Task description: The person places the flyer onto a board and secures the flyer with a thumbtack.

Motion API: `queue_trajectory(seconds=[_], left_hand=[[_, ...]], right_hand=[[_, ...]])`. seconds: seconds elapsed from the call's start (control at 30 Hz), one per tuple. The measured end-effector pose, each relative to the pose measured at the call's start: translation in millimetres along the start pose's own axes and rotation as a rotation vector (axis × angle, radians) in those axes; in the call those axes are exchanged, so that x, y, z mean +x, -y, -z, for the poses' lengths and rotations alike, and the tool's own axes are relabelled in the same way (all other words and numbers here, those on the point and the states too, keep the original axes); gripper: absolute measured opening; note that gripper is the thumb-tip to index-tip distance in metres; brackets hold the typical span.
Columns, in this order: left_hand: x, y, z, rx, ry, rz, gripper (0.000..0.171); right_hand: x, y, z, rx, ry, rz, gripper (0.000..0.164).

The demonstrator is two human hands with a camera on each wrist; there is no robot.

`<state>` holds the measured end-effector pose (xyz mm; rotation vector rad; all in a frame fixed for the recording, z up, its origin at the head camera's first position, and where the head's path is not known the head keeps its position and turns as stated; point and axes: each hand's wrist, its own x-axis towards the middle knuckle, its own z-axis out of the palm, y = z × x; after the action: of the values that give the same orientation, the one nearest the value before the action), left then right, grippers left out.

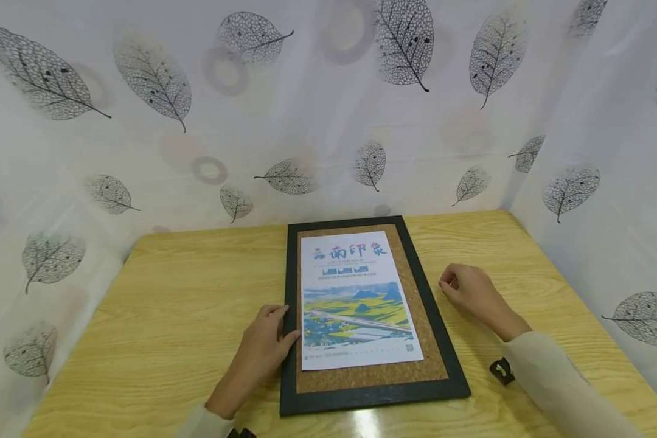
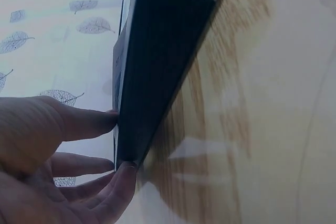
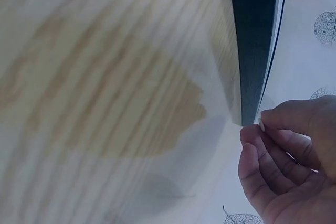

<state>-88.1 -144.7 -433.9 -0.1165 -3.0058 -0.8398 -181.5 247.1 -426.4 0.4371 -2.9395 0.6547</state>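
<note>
A cork board [image 1: 361, 383] with a black frame lies on the table, and a printed landscape poster [image 1: 356, 298] rests on its cork. My left hand [image 1: 265, 340] holds the board's left edge, thumb on top of the frame and fingers along its side. In the left wrist view the thumb and fingers of the left hand [image 2: 68, 156] meet the dark frame side [image 2: 157, 51]. To the right of the board is my right hand [image 1: 473, 292], apart from the frame. Its thumb and forefinger pinch a small whitish thing [image 3: 261, 125], mostly hidden; its kind is unclear.
The board lies on a wood-grain table [image 1: 197, 274]. Behind and at both sides hangs a white curtain [image 1: 317, 121] printed with dark leaves. A black wrist strap piece [image 1: 502, 371] shows beside the right sleeve.
</note>
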Motion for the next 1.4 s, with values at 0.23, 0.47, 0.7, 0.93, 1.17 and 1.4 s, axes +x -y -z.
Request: queue_trajectory(seconds=[0.23, 0.47, 0.7, 0.93, 1.17, 1.4], left_hand=[[4.0, 2.7, -0.7, -0.028, 0.016, 0.021, 0.058], [6.5, 4.0, -0.7, -0.055, 0.035, 0.041, 0.06], [6.2, 3.1, 0.5, -0.065, 0.046, 0.031, 0.06], [5.6, 3.1, 1.2, -0.055, 0.044, 0.031, 0.06], [5.9, 2.9, 0.5, -0.042, 0.035, 0.027, 0.061], [5.5, 2.8, 0.3, -0.033, 0.03, 0.023, 0.061]], right_hand=[[6.0, 11.1, -1.8, 0.026, 0.014, -0.006, 0.006], [14.7, 22.0, -3.6, 0.057, 0.03, -0.01, 0.008], [22.1, 28.2, -7.2, 0.077, 0.04, 0.061, 0.006], [29.3, 33.1, -13.6, 0.118, 0.053, 0.111, 0.009], [39.1, 35.9, -17.7, 0.141, 0.069, 0.104, 0.012], [50.4, 40.4, -20.5, 0.194, 0.076, 0.111, 0.011]])
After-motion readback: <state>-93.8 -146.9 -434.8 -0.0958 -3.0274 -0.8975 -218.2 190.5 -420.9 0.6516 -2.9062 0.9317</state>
